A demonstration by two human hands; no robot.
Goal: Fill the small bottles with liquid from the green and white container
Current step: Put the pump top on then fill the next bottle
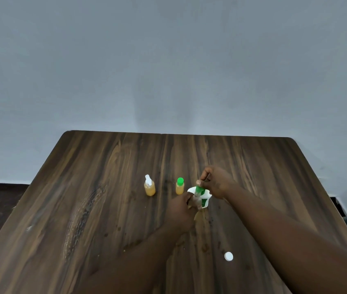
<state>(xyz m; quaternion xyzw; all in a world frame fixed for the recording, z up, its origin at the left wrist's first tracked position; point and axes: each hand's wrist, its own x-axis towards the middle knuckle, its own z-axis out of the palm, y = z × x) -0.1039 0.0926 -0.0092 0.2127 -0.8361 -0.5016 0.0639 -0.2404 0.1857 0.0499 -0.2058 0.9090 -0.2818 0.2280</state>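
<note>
We saw the left hand (182,211) curled round what seemed to be a third small bottle (196,199), though it was small and partly hidden, just in front of the green and white container (205,198) near the middle of the table (104,187). The fingertips of the right hand (216,182) pinched its green cap (199,189) from above.

We judged the step to be capping or uncapping. To do it well, the left hand should keep the bottle steady while the right turns the cap squarely on the neck (dark spots dotted the table nearby, so spilling was a real risk).

The bottle's long axis stood close to upright, leaning slightly, with the capped end pointing up towards the right hand. The container stood upright, mouth up.

To the left, well apart from the hands, stood a spray-top bottle (149,188) and a green-capped bottle (180,186), both holding orange liquid. A loose white cap (228,256) lay nearer us.
</note>
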